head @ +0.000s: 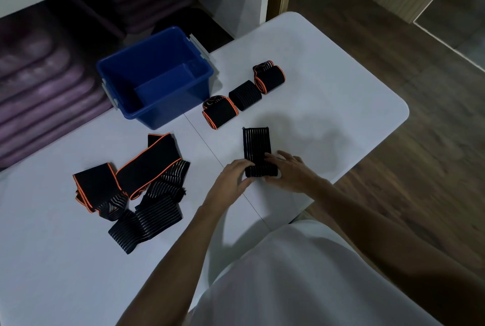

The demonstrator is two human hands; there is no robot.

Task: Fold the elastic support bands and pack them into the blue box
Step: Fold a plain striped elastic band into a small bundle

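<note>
On the white bench (328,68), the left hand (232,177) and right hand (291,171) both grip the rolled end of a black ribbed elastic band (256,147), fingers curled.

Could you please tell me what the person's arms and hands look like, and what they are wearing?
Both forearms are bare from the elbow down, with no sleeves reaching them. The left hand and right hand wear no gloves, and no watch, bracelet or ring shows on either. The only clothing in view is a plain white garment over the body, with no visible print or marking.
</note>
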